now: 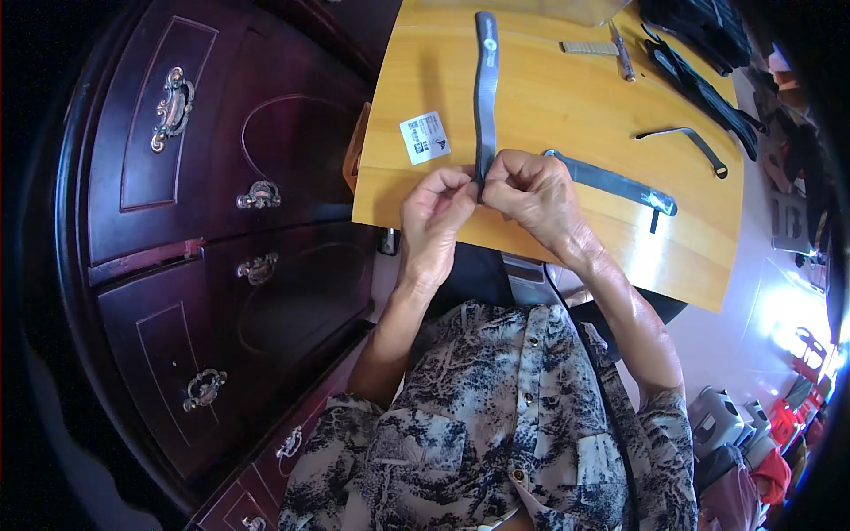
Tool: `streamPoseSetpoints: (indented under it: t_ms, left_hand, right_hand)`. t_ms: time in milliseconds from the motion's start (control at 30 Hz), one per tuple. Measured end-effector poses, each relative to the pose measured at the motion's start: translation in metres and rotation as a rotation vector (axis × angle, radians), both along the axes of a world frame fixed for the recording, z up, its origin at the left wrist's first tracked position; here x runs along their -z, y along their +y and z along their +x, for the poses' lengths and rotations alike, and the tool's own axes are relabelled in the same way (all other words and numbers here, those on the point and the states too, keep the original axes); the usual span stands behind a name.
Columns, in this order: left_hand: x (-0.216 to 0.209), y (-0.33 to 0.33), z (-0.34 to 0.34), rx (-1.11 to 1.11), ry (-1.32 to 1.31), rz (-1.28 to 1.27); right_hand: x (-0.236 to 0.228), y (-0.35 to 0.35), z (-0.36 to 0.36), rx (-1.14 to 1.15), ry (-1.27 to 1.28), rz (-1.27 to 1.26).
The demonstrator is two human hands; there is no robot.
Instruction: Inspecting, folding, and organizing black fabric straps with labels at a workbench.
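Both my hands meet at the near edge of the table, closed on the lower end of a long grey strap [486, 97]. The strap stands away from me, with a rounded far end and a white printed mark near it. My left hand [436, 217] pinches the end between thumb and fingers. My right hand [537, 196] grips the same end from the right, its fingers curled in. Exactly what the fingertips do there is hidden. Just beyond my right hand lies a second dark strap [615, 185] in a clear wrapper. A white printed label [425, 137] lies left of the strap.
The yellow wooden table [549, 97] carries a thin curved dark strap [699, 146], a utility knife [623, 57], a tan ribbed strip [589, 48] and a black folded strap bundle [699, 88]. A dark wooden cabinet [221, 221] stands close on the left. Grey and red containers [717, 420] sit at lower right.
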State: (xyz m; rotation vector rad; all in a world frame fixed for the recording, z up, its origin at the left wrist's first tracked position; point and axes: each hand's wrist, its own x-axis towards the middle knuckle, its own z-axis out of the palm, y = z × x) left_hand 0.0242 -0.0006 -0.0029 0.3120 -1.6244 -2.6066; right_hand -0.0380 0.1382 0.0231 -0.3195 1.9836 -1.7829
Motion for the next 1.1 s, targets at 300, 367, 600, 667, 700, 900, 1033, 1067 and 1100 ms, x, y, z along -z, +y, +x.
streamPoseSetpoints:
  t_ms: [300,367,600,667,700,900,1033,1067,1100]
  left_hand:
    - [-0.012,-0.001,-0.005,-0.043,0.22,-0.445]
    - [-0.011,-0.001,-0.004,-0.019,0.189,-0.377]
    - [-0.009,0.001,-0.006,-0.091,0.289,-0.56]
    - [-0.008,0.002,-0.007,-0.098,0.329,-0.709]
    - [-0.007,0.003,-0.006,-0.109,0.357,-0.835]
    - [-0.018,0.005,-0.007,-0.075,0.338,-1.052]
    - [-0.021,0.004,-0.006,0.026,0.209,-0.536]
    - [-0.027,0.005,-0.005,0.03,0.142,-0.316]
    - [-0.03,0.005,-0.004,0.022,0.152,-0.241]
  right_hand:
    - [-0.009,0.013,-0.012,-0.213,-0.062,0.063]
    - [-0.01,0.016,-0.017,-0.281,-0.05,0.085]
    - [-0.024,0.016,-0.018,-0.351,0.201,0.261]
    - [-0.019,0.017,-0.016,-0.334,0.224,0.261]
    - [-0.015,0.017,-0.015,-0.32,0.246,0.259]
    - [-0.012,0.007,-0.001,-0.066,0.099,0.131]
    - [-0.02,0.009,0.007,-0.085,0.106,0.128]
    - [-0.02,0.009,0.008,-0.074,0.07,0.073]
    - [-0.021,0.01,0.009,-0.064,0.035,0.018]
